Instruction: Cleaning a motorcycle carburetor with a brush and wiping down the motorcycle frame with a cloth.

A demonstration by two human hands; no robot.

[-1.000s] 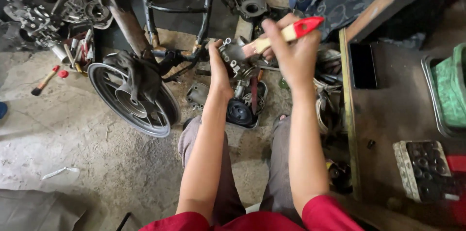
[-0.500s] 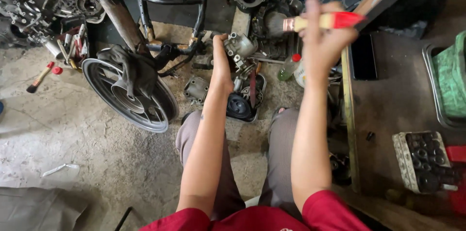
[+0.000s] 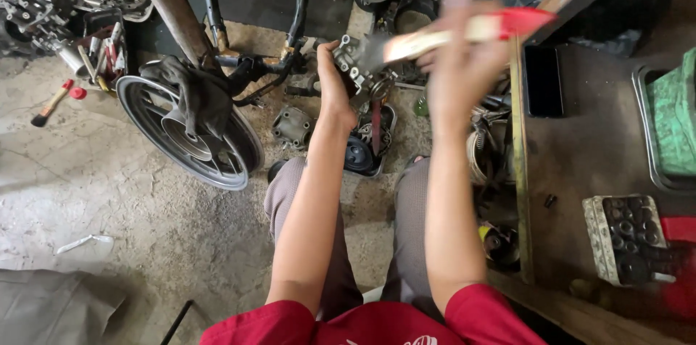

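Up in front of the person, the left hand is closed around a small grey metal engine part, holding it in the air above the black round cover on the floor. The right hand, blurred, is wrapped around the pale handle of a paintbrush with a red end; the bristles touch the engine part on its right side. Left of the engine part lies a spoked wheel with a dark rag draped over it. Farther left of the wheel, a smaller brush lies on the concrete floor. Right of the engine part, a dark phone rests on a wooden bench.
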